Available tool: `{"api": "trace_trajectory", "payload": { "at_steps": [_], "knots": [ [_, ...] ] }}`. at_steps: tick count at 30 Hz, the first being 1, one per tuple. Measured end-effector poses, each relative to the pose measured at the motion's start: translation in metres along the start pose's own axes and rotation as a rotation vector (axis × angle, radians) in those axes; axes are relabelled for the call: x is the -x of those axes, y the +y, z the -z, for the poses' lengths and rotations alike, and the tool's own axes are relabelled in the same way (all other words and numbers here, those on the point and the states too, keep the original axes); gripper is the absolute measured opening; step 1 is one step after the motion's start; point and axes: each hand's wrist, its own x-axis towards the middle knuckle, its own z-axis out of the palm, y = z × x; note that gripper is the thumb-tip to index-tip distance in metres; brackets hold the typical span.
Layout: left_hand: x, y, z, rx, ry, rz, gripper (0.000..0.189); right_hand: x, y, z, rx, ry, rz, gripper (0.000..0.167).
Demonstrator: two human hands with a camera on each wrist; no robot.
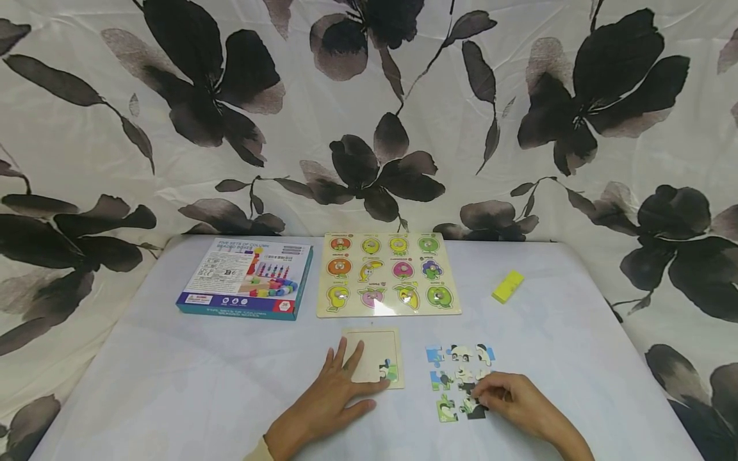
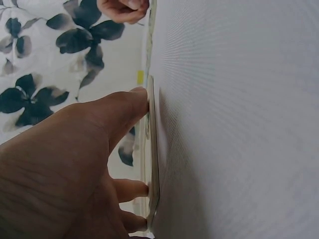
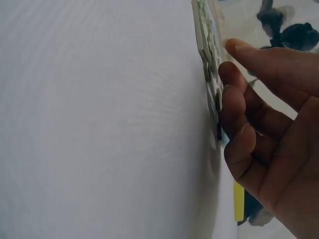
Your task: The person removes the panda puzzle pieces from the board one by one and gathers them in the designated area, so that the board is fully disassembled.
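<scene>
My left hand lies with spread fingers on a small square wooden puzzle tray, pressing it at the left and lower edges. One puzzle piece, green with black and white, sits in the tray's lower right corner. To its right, loose panda puzzle pieces lie in rows on the cloth. Over the lower right of these is my right hand, fingers bent and fingertips right at a black-and-white piece. In the right wrist view I cannot tell whether the fingertips pinch it.
Behind the tray lies a board of cartoon fruit shapes. A blue-and-white boxed set stands at back left, and a yellow block at back right. White cloth covers the table; a floral curtain hangs behind it.
</scene>
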Motion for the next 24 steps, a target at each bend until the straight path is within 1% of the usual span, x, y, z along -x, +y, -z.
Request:
{"api": "trace_trajectory", "payload": {
  "at_steps": [5,8,12,14,19,24],
  "knots": [
    [0.001,-0.001,0.000,0.000,0.009,-0.008,0.038,-0.011,-0.013,-0.003,0.033,0.036,0.008,0.006],
    [0.002,-0.002,-0.001,0.016,0.017,-0.018,0.038,-0.022,-0.024,-0.009,0.034,0.058,0.041,0.008],
    [0.003,-0.004,-0.001,0.047,0.027,-0.023,0.038,-0.039,-0.040,-0.023,0.027,0.086,0.088,0.013],
    [0.003,-0.004,-0.001,0.056,0.028,-0.014,0.038,-0.048,-0.047,-0.031,0.021,0.101,0.111,0.016],
    [0.003,-0.007,0.003,0.056,0.033,0.032,0.044,-0.070,-0.060,-0.051,0.056,0.129,0.157,0.021],
    [0.002,-0.010,0.007,0.035,0.058,0.051,0.050,-0.085,-0.067,-0.069,0.151,0.126,0.167,0.028]
  ]
}}
